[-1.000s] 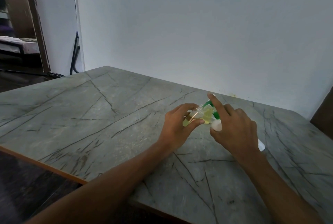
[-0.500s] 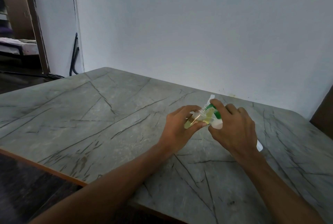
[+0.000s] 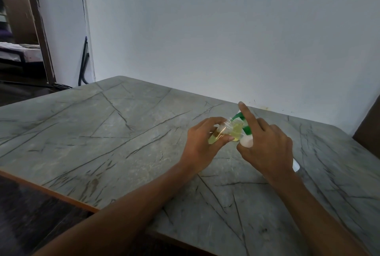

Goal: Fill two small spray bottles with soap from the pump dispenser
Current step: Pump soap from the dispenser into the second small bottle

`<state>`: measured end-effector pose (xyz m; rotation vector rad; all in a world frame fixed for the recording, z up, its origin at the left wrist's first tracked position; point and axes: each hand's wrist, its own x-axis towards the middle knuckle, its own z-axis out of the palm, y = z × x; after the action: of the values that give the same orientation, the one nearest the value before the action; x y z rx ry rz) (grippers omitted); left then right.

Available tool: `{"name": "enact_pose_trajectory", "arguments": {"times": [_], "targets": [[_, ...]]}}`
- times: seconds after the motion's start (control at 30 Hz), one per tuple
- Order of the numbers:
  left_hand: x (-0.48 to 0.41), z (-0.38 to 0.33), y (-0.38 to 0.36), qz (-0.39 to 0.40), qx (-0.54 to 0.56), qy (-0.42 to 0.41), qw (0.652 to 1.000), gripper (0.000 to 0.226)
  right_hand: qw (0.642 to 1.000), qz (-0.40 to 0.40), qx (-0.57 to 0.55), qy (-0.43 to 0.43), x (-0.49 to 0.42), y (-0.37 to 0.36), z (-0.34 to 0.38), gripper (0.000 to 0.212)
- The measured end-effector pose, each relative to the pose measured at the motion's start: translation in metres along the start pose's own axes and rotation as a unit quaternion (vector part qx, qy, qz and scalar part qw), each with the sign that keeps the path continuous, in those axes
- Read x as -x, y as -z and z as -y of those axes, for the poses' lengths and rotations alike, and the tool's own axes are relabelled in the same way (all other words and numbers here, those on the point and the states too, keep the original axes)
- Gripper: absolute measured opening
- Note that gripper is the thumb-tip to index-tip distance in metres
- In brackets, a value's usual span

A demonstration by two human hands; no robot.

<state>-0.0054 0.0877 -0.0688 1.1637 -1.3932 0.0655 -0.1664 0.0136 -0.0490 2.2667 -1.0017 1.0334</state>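
The small spray bottle (image 3: 223, 129) is tipped over sideways just above the table (image 3: 123, 132), yellow liquid inside, open neck pointing up at the green spout of the pump dispenser (image 3: 246, 130). Left hand (image 3: 201, 142) has it pinched between thumb and curled fingers, bottle poking out to the right. Right hand (image 3: 267, 148) is wrapped round the dispenser just beside it, index finger (image 3: 246, 113) sticking out straight over the pump head. Something white (image 3: 296, 166) peeks out past the right wrist, can't tell what.

Centre right, the right hand (image 3: 265, 146) hides most of the pump dispenser (image 3: 246, 130); the left hand (image 3: 200, 143) covers part of the spray bottle (image 3: 229, 129). A white thing (image 3: 296, 166), mostly hidden behind the right wrist, is unidentifiable
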Motion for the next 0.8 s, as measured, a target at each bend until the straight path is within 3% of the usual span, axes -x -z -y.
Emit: {"name": "enact_pose_trajectory", "arguments": {"times": [0.8], "targets": [[0.0007,-0.0028,0.0004,0.021,0.002,-0.003,1.000,0.046,1.000,-0.003,-0.014,-0.012,-0.0040,-0.0061,-0.0016,0.081]]}}
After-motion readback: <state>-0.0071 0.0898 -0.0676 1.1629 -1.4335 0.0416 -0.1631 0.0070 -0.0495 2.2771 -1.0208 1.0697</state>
